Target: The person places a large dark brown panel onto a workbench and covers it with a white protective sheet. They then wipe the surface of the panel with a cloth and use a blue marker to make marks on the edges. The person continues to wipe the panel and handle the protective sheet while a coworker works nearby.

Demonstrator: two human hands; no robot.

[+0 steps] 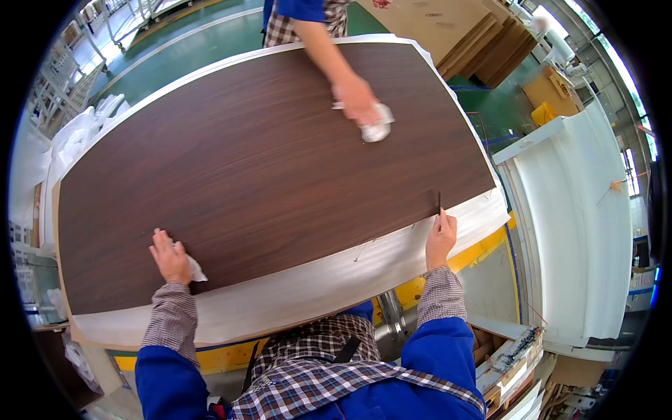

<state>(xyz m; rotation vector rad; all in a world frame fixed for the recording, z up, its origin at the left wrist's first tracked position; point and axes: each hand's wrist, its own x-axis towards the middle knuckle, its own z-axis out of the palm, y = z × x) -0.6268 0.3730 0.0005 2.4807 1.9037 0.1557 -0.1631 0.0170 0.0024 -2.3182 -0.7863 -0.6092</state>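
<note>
A large dark brown wood-grain panel lies flat before me on white foam sheeting. Near its front left corner, my left hand presses a white cloth to the surface, the cloth partly hidden beneath the palm. At the front right edge, my right hand pinches a thin dark stick-like tool, which points away from me over the panel; its exact kind is too small to tell. Across from me, a co-worker's hand holds another white cloth against the panel.
White sheeting covers a long surface on the right. Cardboard sheets stand at the back right, near a yellow bucket. Crumpled white wrapping lies beyond the panel's left end. Metal trolleys stand far left.
</note>
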